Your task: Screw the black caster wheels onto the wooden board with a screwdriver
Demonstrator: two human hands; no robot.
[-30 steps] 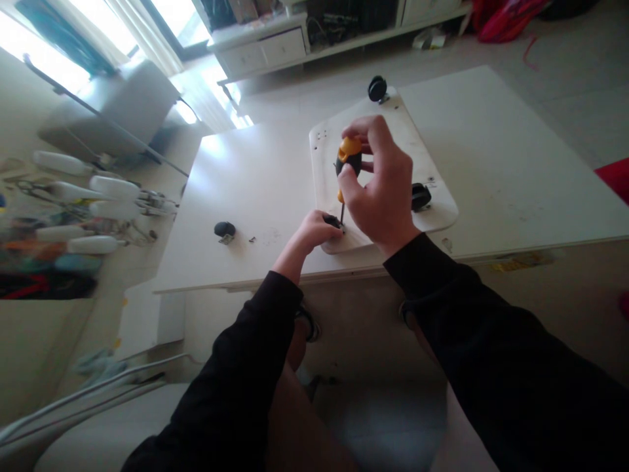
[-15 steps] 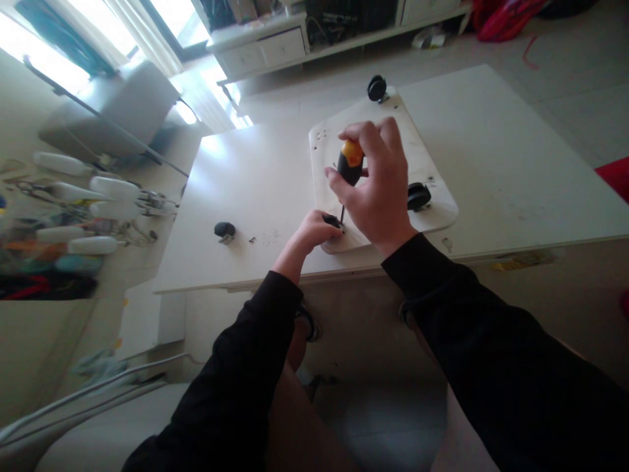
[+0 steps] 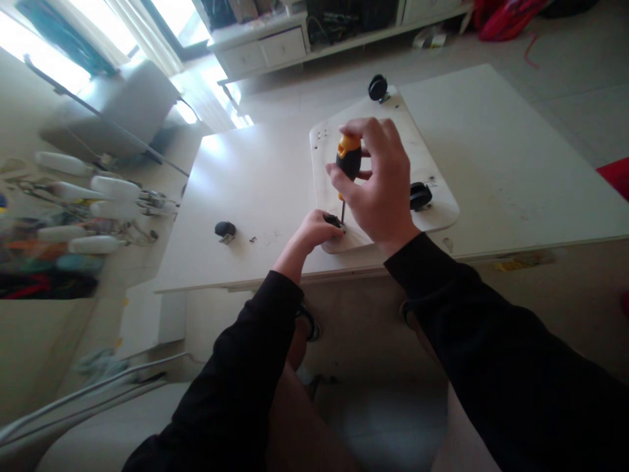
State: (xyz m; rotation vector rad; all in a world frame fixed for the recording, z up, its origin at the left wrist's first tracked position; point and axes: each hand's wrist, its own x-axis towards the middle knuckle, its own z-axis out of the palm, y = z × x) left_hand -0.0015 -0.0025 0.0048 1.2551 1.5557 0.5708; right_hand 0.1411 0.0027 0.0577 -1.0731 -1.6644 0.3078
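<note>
My right hand [image 3: 381,180] is closed round the yellow and black handle of a screwdriver [image 3: 348,156], held nearly upright with its tip down at the near left corner of a pale board [image 3: 378,141]. My left hand [image 3: 315,231] grips a black caster wheel [image 3: 333,221] at that corner, right beside the tip. Fingers partly hide this caster, and the screw under the tip is too small to make out. Two more casters stand on the board, one at the far corner [image 3: 378,88] and one at the right [image 3: 420,196].
The board lies on a white table [image 3: 265,177]. On its left part are a loose caster [image 3: 225,231] and a small dark screw-like piece [image 3: 252,240]. Behind stands a white cabinet [image 3: 265,56]; a grey ottoman [image 3: 115,105] is at the left.
The screwdriver's handle has turned a little and stands slightly more upright, with the right-hand fingers shifted on it. The left hand and its caster stay in place.
</note>
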